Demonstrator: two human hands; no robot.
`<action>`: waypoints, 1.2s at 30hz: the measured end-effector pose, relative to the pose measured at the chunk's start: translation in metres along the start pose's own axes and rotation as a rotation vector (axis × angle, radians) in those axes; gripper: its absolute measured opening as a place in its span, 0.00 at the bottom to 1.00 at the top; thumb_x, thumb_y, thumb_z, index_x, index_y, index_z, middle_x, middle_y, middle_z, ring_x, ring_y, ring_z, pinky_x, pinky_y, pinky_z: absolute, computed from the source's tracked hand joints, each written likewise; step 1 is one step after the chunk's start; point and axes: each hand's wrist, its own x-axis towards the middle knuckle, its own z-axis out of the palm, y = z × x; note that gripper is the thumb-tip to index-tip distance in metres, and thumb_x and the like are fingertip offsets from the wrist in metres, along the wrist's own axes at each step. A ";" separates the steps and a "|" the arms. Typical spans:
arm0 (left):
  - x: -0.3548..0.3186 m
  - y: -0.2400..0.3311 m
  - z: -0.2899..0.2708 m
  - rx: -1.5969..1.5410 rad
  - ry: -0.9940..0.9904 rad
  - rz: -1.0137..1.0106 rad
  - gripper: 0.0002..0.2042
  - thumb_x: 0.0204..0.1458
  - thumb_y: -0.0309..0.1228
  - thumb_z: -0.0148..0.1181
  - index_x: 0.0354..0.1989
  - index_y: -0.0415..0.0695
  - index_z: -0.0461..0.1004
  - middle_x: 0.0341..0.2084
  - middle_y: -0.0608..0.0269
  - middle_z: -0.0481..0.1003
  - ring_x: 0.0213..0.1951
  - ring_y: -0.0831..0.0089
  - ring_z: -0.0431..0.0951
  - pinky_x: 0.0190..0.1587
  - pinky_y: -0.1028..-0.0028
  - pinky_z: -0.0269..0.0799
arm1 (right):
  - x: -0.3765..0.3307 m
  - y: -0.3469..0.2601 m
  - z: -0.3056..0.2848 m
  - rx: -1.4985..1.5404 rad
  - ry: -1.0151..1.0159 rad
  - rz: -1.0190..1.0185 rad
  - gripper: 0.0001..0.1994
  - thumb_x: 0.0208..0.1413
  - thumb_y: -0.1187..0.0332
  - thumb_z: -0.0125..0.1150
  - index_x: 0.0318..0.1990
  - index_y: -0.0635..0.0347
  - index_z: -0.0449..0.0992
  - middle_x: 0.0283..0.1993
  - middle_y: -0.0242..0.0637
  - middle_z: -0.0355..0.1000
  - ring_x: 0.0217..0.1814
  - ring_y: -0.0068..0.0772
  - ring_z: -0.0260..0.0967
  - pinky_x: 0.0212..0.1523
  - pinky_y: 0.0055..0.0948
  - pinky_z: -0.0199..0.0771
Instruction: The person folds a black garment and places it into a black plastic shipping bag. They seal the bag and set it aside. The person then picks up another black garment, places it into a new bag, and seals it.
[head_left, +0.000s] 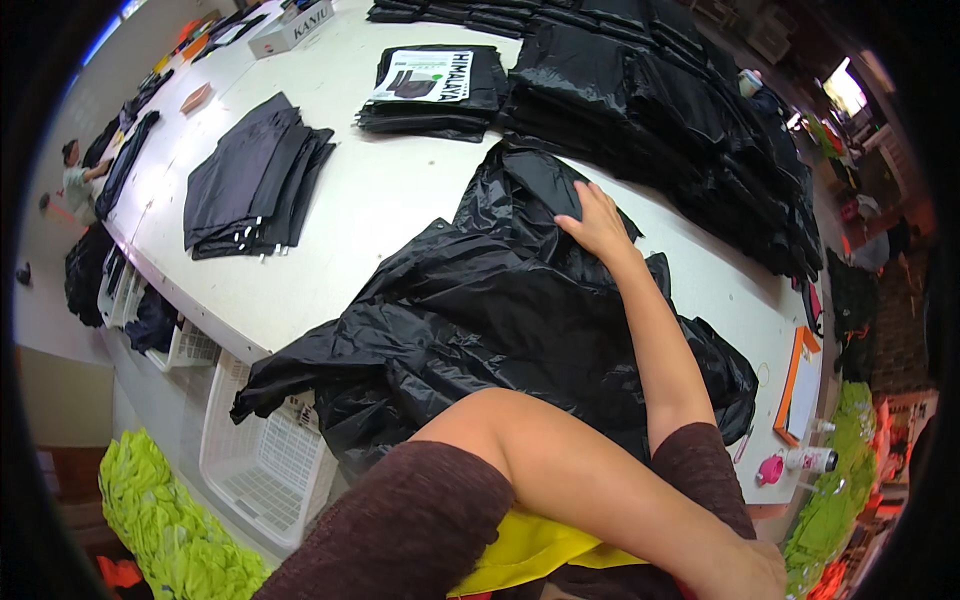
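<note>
Across the bench [385, 195], the far pile [660, 130] lies neatly folded, apparently done; the garment [500, 290], on the bench before the person, is spread loose, not yet folded. It looks glossy black, thin and heavily creased, one end drooping beside the crate [260, 475]. The right hand [597, 222] rests on it, grip released; the left hand's [757, 569] grip I cannot tell.

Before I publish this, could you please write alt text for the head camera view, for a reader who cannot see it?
A person's right hand rests on a rumpled, shiny black garment spread across a white table, the left forearm bent across the body. Stacks of folded black items lie beyond; a white plastic basket stands at lower left.
</note>
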 end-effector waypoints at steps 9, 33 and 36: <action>-0.104 -0.017 -0.043 0.059 0.645 0.266 0.10 0.51 0.37 0.54 0.29 0.42 0.73 0.29 0.54 0.74 0.36 0.58 0.74 0.38 0.63 0.68 | 0.066 0.017 0.061 -0.214 -0.136 0.205 0.51 0.34 0.49 0.70 0.64 0.60 0.48 0.61 0.55 0.56 0.65 0.49 0.52 0.58 0.42 0.57; -0.411 -0.108 -0.091 -1.078 1.549 -0.640 0.26 0.59 0.48 0.40 0.58 0.40 0.60 0.56 0.53 0.64 0.55 0.60 0.65 0.57 0.62 0.63 | -0.223 0.010 -0.053 -0.210 -0.357 -0.313 0.34 0.37 0.82 0.57 0.59 0.61 0.60 0.59 0.46 0.59 0.66 0.50 0.49 0.64 0.44 0.48; -0.392 -0.051 -0.030 -1.040 1.861 -0.653 0.32 0.58 0.54 0.39 0.58 0.38 0.59 0.57 0.50 0.62 0.57 0.60 0.64 0.59 0.62 0.60 | -0.255 0.018 -0.044 -0.178 -0.341 -0.158 0.30 0.43 0.79 0.55 0.59 0.60 0.60 0.58 0.48 0.61 0.63 0.48 0.55 0.63 0.42 0.53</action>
